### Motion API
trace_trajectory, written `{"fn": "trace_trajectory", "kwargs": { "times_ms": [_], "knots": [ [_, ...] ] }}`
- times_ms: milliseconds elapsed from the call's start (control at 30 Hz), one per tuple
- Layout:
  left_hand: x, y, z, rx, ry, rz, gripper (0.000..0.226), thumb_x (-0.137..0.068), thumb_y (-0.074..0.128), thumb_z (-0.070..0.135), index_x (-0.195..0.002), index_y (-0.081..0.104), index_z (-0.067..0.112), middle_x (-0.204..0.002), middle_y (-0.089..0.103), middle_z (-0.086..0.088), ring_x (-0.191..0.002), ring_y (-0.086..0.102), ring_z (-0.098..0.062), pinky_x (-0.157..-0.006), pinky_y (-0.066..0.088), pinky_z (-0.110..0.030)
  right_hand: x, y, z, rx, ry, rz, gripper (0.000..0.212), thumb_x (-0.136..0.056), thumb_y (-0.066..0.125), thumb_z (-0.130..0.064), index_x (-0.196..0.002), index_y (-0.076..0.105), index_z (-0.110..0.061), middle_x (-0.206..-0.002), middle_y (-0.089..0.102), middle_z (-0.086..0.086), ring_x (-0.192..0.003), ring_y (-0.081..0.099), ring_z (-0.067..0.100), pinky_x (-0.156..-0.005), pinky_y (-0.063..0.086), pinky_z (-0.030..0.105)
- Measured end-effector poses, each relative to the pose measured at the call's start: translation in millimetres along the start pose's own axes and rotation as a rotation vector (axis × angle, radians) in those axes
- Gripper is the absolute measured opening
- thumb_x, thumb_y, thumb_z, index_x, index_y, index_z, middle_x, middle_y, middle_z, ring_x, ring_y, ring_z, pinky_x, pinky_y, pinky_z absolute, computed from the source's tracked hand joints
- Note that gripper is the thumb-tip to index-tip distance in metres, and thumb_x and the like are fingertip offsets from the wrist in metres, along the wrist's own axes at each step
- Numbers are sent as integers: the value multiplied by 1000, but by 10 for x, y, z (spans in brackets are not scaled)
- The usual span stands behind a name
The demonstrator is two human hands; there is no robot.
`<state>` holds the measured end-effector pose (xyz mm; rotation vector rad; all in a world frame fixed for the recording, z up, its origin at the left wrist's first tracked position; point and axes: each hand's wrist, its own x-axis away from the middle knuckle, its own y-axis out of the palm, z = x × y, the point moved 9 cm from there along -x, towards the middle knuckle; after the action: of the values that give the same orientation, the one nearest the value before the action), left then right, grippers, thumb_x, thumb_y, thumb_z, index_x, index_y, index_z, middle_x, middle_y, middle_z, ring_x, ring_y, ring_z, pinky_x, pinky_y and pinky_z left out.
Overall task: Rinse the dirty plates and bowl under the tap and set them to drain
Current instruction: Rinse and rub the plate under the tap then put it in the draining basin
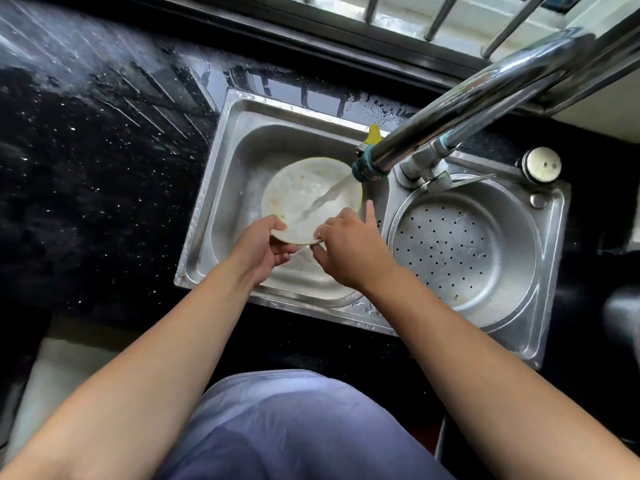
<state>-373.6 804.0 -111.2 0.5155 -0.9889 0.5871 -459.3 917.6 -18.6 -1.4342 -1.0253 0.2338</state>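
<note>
A white plate (301, 195) with a yellow-green rim and a few brown stains is held tilted over the left sink basin (235, 161). Water runs from the tap (367, 169) onto the plate's face. My left hand (266, 247) grips the plate's near left rim from below. My right hand (349, 244) pinches the near right rim, with its forefinger stretched up along the edge. Under the held plate another pale dish (304, 271) lies in the basin, mostly hidden.
The right basin holds a round perforated metal strainer (464, 247). A yellow object (373, 135) sticks up behind the tap spout. Wet black speckled counter (86, 168) spreads to the left. A window with bars (440, 19) is at the back.
</note>
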Motion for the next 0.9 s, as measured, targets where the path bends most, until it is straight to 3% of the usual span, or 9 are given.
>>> {"fn": "trace_trajectory", "kwargs": {
  "times_ms": [200, 333, 467, 567, 600, 667, 733, 833, 900],
  "knots": [
    [68, -66, 400, -302, 168, 106, 15, -80, 57, 15, -85, 60, 1, -50, 70, -13, -45, 72, -30, -34, 46, -21, 31, 195, -27, -271, 19, 24, 29, -102, 49, -35, -122, 67, -23, -118, 71, -1, -119, 59, 25, -115, 23, 57],
    [108, -70, 520, -510, 168, 117, 49, -84, 57, 49, -91, 70, 3, -68, 78, -17, -56, 77, -32, -42, 53, -25, -18, 237, 65, -544, 52, 131, 17, -100, 55, -14, -89, 69, -14, -78, 70, 10, -81, 59, 37, -82, 39, 39],
    [53, -139, 428, -549, 152, 120, 63, -92, 43, 70, -120, 67, 19, -101, 76, -11, -73, 77, -26, -68, 54, -34, -91, 310, 207, -810, 227, 172, 34, -102, 55, -22, -68, 53, -16, -56, 46, -5, -62, 43, 23, -57, 25, 31],
    [38, -93, -16, -275, -4, 25, 48, -100, 45, 63, -133, 52, 28, -128, 61, -12, -99, 67, -27, -95, 54, -49, -168, 443, 260, -1169, 447, 146, 37, -103, 53, -28, -69, 62, -16, -63, 60, -6, -64, 50, 15, -60, 38, 27],
    [47, -41, -210, -179, -98, -19, 55, -98, 46, 66, -135, 51, 26, -130, 58, -15, -105, 63, -31, -100, 52, -54, -182, 503, 270, -1354, 534, 140, 34, -103, 53, -28, -75, 65, -14, -74, 68, 5, -70, 56, 17, -66, 45, 32],
    [83, 132, -479, 59, -231, -128, 71, -93, 48, 73, -139, 53, 18, -128, 57, -20, -115, 61, -39, -104, 49, -60, -195, 615, 236, -1728, 688, 121, 27, -106, 52, -23, -88, 66, -9, -102, 72, 24, -85, 65, 26, -77, 56, 44],
    [64, 238, -471, 442, -213, -156, 67, -97, 55, 62, -141, 54, 11, -131, 63, -22, -120, 64, -41, -106, 49, -58, -188, 662, 191, -2000, 778, 116, 19, -107, 49, -17, -101, 66, -10, -112, 71, 21, -92, 68, 28, -84, 57, 49],
    [32, 151, -218, 692, -64, -68, 31, -106, 53, 26, -125, 63, 2, -102, 80, -15, -90, 79, -24, -77, 64, -34, -118, 724, 177, -2244, 817, 49, 17, -109, 45, -12, -110, 61, -7, -106, 72, 14, -95, 68, 27, -94, 54, 53],
    [36, 107, -62, 689, -4, -57, 21, -107, 50, 14, -112, 65, 1, -87, 82, -12, -78, 80, -18, -62, 63, -27, 8, 777, 242, -2119, 799, -111, 24, -110, 44, -19, -111, 61, -3, -101, 73, 14, -88, 72, 26, -91, 58, 48]
  ]
}}
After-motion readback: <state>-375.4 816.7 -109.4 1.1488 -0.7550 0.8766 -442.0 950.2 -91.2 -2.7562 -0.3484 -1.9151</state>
